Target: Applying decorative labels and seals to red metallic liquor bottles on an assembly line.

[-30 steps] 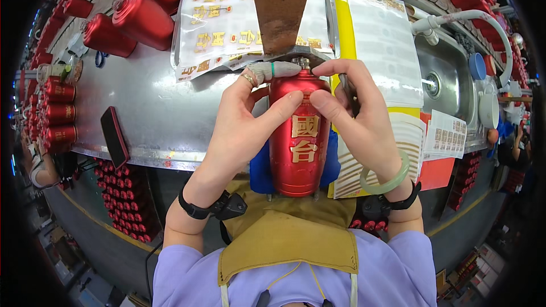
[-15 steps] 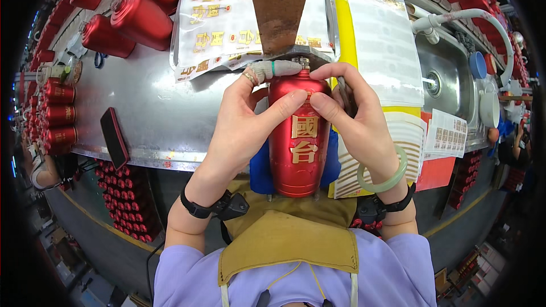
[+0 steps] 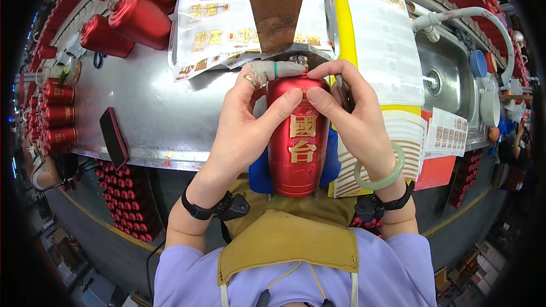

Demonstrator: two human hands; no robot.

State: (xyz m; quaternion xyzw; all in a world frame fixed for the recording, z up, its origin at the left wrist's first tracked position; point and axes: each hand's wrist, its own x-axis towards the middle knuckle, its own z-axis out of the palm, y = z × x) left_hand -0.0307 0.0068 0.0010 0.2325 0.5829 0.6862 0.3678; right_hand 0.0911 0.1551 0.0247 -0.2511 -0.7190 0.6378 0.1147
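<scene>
Little has moved since the earlier frame: the right hand (image 3: 357,113) has shifted slightly left at its wrist, while the left hand (image 3: 242,113) keeps its place. Both are clamped about the shoulder of a red bottle (image 3: 298,142), thumbs side by side and close together on its front; a gray-covered left finger reaches toward the neck. Tucked in the right fingers is a dark, flat object (image 3: 343,92), its kind unclear. The bottle lies at the counter's near edge, neck to the far side, over a blue support (image 3: 260,171); its contents are hidden. Beyond it, a tray (image 3: 334,34) holds white sheets (image 3: 216,23) bearing gold characters. Far left are opaque red bottles (image 3: 139,20). At right is a metal sink (image 3: 455,82), with a blue cup (image 3: 478,65) beside it.
</scene>
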